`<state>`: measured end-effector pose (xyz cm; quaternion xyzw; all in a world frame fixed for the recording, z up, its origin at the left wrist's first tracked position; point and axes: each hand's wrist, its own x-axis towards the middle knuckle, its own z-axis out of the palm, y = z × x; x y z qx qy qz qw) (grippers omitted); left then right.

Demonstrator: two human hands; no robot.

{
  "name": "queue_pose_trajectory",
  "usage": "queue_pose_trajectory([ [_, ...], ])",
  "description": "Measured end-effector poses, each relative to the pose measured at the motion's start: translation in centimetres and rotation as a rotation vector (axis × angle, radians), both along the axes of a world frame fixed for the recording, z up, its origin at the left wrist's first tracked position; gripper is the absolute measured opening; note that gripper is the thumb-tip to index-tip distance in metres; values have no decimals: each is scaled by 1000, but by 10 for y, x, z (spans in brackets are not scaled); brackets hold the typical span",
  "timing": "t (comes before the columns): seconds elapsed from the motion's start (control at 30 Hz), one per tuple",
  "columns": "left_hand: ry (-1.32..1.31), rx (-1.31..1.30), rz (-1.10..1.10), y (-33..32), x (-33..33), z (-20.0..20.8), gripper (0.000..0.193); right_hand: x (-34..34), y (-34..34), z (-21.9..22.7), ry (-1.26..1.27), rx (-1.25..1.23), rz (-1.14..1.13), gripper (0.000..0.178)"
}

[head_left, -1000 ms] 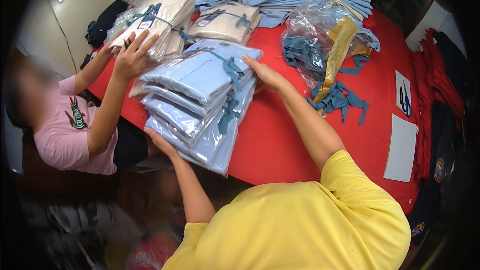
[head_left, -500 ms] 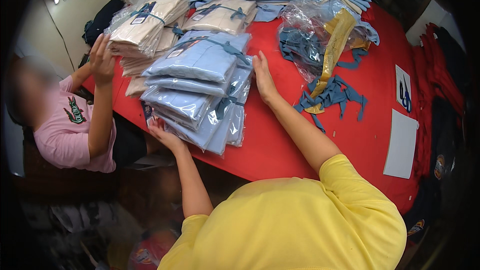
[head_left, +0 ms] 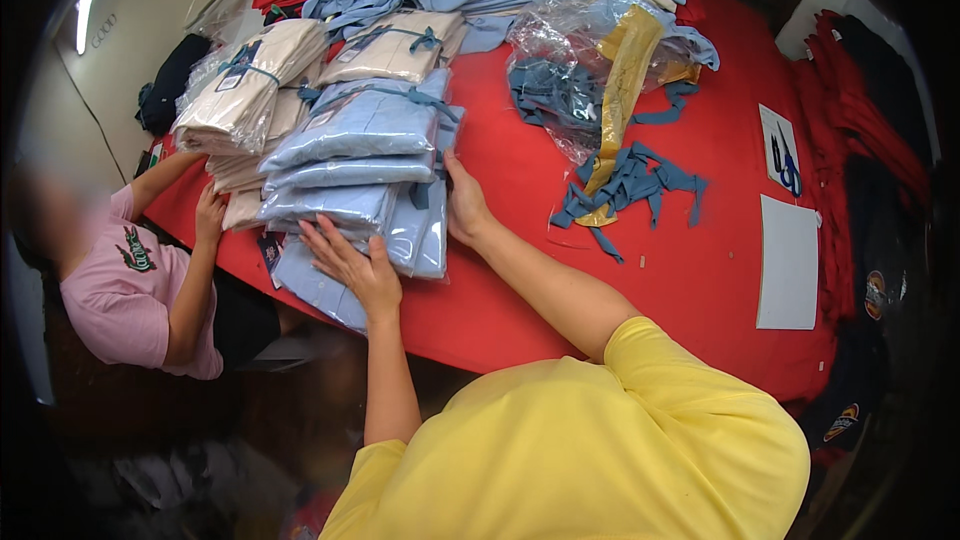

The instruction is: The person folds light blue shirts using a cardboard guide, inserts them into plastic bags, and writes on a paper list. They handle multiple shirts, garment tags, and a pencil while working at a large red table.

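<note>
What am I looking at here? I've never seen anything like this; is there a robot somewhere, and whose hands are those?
No robot here, just a person's bare hands. The camera is worn on the head of the person in the yellow shirt and looks down; its wide lens bends straight edges. The left hand rests, fingers spread, against the front of a stack of plastic-wrapped blue garments; the right hand is at its right side. Beige wrapped bundles sit beyond. Also on the red-covered table are teal fabric strips, clear plastic and a white sheet. The person in pink at left is someone else.
</note>
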<state>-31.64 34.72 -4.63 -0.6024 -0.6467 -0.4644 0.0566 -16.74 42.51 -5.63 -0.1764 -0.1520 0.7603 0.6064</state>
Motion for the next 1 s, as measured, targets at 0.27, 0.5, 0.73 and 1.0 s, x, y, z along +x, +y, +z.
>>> queue_pose_trajectory([
  [0.27,106,-35,52,-35,-52,16,70,2,29,28,-399,56,-263,60],
  [0.5,-307,-67,21,-45,6,-44,68,-38,28,21,-1127,69,-512,87],
  [0.73,-348,-76,37,-27,-4,-59,84,23,38,36,-1633,278,-140,67],
  [1.0,-379,-82,-48,-43,-16,-44,76,199,36,43,-2442,405,-737,53],
])
